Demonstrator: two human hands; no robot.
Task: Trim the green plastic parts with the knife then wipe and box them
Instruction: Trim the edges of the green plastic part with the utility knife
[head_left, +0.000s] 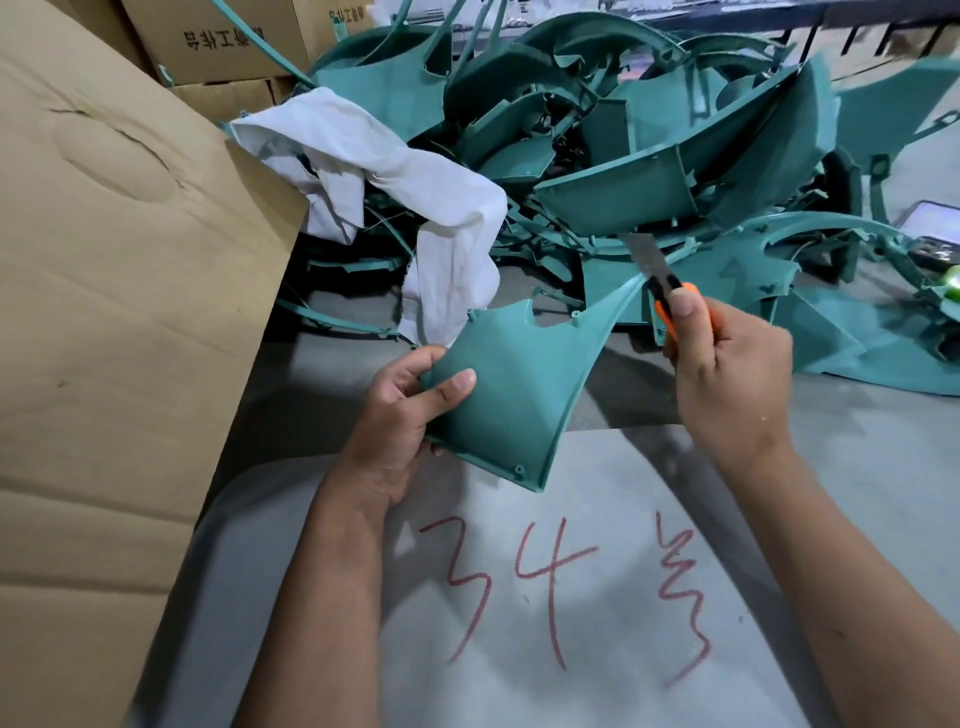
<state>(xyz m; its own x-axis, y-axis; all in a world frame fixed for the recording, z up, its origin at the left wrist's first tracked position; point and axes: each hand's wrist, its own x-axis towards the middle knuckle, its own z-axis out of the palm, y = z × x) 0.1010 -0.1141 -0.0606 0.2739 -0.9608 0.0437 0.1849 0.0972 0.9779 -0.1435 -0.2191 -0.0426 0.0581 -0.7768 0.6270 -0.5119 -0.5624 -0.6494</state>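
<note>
Grey desk (857, 467) stretches under us, with red marks scrawled on the pale sheet (597, 597) that lies nearest us, and we take the green part in hand (511, 384) as our landmark for everything else. To its left stands a large cardboard box (119, 312), its flap leaning toward us; just beyond its upper left corner a white cloth (405, 208) drapes down off the heap of green plastic parts (623, 156) piled behind it. Our left hand (410, 410) has a closed grip on the part's left edge, thumb pressed across the front face and fingers curled round behind, holding it up off the desk and tilted. Our right hand (727, 364) is wrapped firmly round the orange knife (670, 296), to the right of the part, thumb up near the slider; the blade is run out and points up and away, close beside the long pointed tip of the part, though we cannot tell whether it touches the edge. We judge that we are in the trimming step on this one piece, with wiping and boxing still to come. The next move, as we read it, calls for setting the blade against that thin right edge and drawing it along to shave the flash, with the left hand kept steady and well clear of the cut.
</note>
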